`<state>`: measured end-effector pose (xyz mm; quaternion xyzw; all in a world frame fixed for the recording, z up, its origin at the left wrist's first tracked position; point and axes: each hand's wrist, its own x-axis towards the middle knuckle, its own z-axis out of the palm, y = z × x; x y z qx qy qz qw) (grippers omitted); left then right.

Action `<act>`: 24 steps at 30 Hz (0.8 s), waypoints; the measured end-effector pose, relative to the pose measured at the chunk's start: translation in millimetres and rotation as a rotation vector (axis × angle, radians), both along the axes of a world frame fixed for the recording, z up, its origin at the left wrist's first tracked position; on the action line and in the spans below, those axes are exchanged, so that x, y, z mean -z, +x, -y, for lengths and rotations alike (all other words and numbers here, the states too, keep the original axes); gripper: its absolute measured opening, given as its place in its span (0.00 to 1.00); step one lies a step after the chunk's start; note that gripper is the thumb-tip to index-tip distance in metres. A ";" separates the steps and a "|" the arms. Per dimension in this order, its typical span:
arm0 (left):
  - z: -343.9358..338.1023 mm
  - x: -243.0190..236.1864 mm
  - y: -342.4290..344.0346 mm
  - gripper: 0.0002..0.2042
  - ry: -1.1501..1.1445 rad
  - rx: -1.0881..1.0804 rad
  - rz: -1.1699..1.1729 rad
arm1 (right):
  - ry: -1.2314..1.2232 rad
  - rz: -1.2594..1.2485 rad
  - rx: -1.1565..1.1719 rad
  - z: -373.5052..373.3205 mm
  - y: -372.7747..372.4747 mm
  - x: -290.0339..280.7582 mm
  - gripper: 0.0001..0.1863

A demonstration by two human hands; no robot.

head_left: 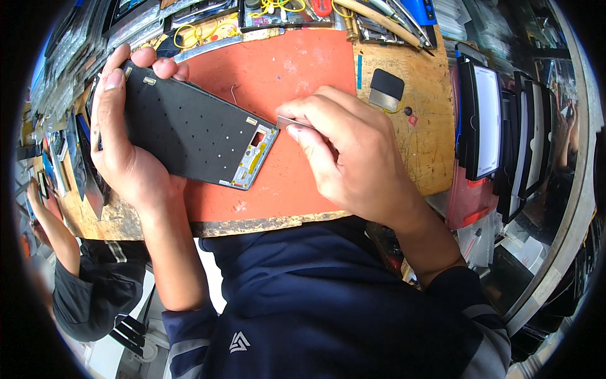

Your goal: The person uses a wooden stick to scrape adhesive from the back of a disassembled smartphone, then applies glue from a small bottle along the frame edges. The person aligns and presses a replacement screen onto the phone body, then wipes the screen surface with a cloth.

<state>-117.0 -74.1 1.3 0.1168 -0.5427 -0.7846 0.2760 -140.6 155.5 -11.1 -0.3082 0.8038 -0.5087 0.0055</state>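
Note:
My left hand is wrapped round the far left end of a black phone screen panel, thumb on top and fingertips over the far edge. The panel is tilted above an orange-red mat. At its right end a grey strip carries yellow tape and a small cut-out. My right hand pinches a thin flat metal blade between thumb and curled fingers. The blade's tip is at the panel's right corner; whether it touches is too small to tell.
Right of the mat, a black-and-silver flat piece lies on the wooden bench. Trays with tools and yellow wire line the back. Stacked wrapped panels stand at left, black boxes at right. Another person's arm shows far left.

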 end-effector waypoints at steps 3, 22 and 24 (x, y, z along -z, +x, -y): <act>-0.5 -0.6 -3.9 0.22 -0.017 -0.065 0.086 | -0.005 -0.038 0.005 0.5 -0.2 2.4 0.08; -2.3 -8.8 -11.9 0.20 -0.087 -0.021 0.132 | 0.048 -0.115 -0.010 0.1 -1.3 6.0 0.05; -4.8 -9.6 -8.6 0.20 -0.093 -0.047 0.105 | 0.063 -0.066 0.001 0.9 0.2 3.3 0.04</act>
